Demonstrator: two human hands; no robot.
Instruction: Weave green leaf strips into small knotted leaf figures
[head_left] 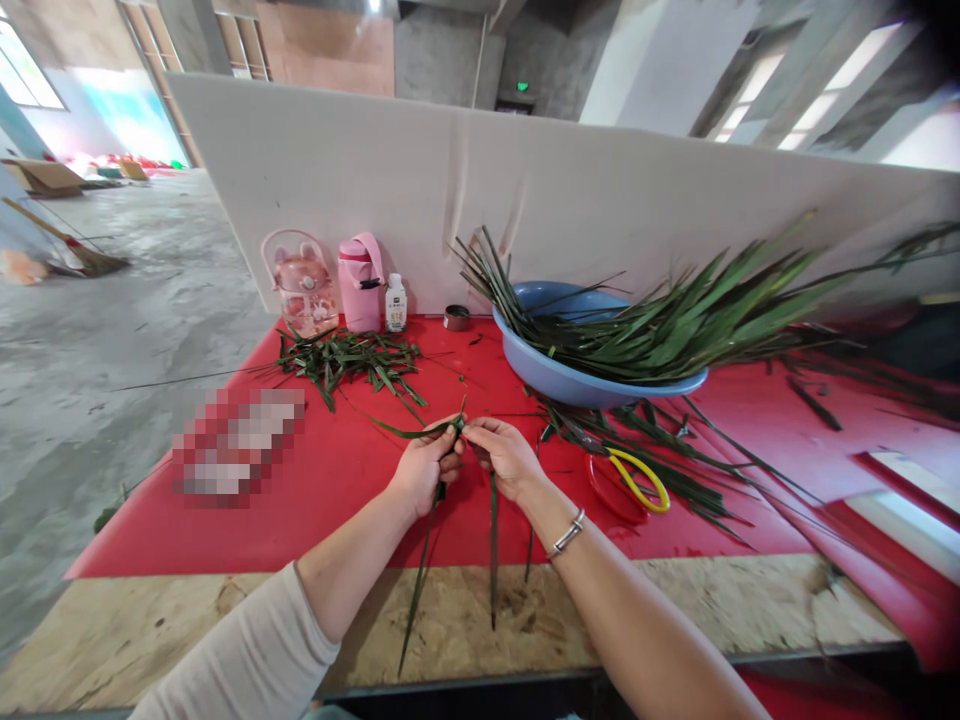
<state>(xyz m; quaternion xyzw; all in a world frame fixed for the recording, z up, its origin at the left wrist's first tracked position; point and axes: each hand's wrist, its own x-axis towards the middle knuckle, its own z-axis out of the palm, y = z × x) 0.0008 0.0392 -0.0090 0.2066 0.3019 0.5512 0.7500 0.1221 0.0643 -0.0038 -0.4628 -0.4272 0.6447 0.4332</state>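
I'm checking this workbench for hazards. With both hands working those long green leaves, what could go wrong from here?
1. The leaf strips pinched by the left hand and right hand hang past the table edge; they might snag or tear.
2. The yellow-handled scissors lie close beside the right wrist, half among loose leaves; a sideways reach could meet them.
3. Leaves overhang the blue basin far to one side and might slide out.

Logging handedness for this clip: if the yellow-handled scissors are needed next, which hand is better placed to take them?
Probably the right hand. The scissors lie on the red table cover just to its outer side, while the left hand would have to cross over. Both hands pinch the long green leaves.
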